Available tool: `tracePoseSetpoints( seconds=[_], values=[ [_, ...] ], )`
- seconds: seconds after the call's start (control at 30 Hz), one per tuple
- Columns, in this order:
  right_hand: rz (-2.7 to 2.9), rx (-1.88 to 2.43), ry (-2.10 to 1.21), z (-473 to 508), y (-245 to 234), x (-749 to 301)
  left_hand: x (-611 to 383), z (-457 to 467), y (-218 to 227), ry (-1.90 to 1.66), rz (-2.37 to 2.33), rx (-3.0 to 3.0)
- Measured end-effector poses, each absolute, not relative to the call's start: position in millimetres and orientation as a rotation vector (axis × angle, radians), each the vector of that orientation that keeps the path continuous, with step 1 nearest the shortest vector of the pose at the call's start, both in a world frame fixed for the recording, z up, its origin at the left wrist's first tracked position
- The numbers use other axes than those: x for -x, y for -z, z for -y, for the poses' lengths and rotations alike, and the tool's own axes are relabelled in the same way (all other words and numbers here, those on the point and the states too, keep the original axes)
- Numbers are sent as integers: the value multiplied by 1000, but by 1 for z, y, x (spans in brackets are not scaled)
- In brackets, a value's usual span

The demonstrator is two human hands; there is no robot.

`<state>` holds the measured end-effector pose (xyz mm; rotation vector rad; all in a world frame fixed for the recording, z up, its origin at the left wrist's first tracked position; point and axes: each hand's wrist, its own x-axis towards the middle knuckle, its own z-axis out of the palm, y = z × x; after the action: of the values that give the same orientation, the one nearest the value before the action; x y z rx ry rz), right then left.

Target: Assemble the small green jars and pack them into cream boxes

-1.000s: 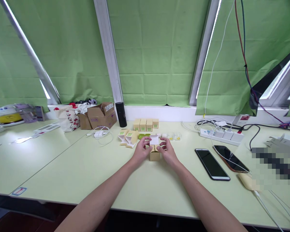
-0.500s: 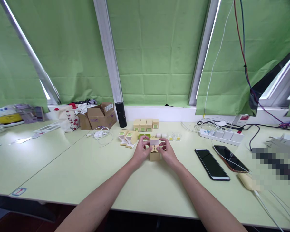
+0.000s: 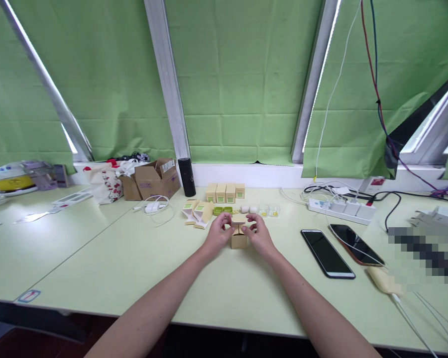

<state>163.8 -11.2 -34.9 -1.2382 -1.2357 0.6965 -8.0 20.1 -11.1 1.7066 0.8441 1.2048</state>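
A small tan cardboard box stands on the table in front of me, its lid flap leaning forward over the top. My left hand grips the box's left side, thumb at the upper edge and fingers curled by the flap. On the right side my right hand does the same, its thumb at the top edge. What lies inside the box is hidden. Just behind the hands are green containers, small white rolls and clear round cups with yellow bits.
Closed small boxes form a row at the back, and unfolded flat boxes lie left of the hands. Two phones and a power strip are on the right. A black cylinder and an open carton stand back left.
The box's lid flap has tipped forward and down from upright. Both hands stay at the sides of the box, nearly still.
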Motion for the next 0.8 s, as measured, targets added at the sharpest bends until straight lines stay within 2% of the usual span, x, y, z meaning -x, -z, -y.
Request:
tracePoseSetpoints(
  seconds=[0.4,0.8],
  values=[
    [1343,1203,-522,20,29,-164,7,-16,6,-1178,-806,-1725],
    [1493,950,-344,29,16,-167,8,-19,8,-1189,-805,-1692]
  ],
)
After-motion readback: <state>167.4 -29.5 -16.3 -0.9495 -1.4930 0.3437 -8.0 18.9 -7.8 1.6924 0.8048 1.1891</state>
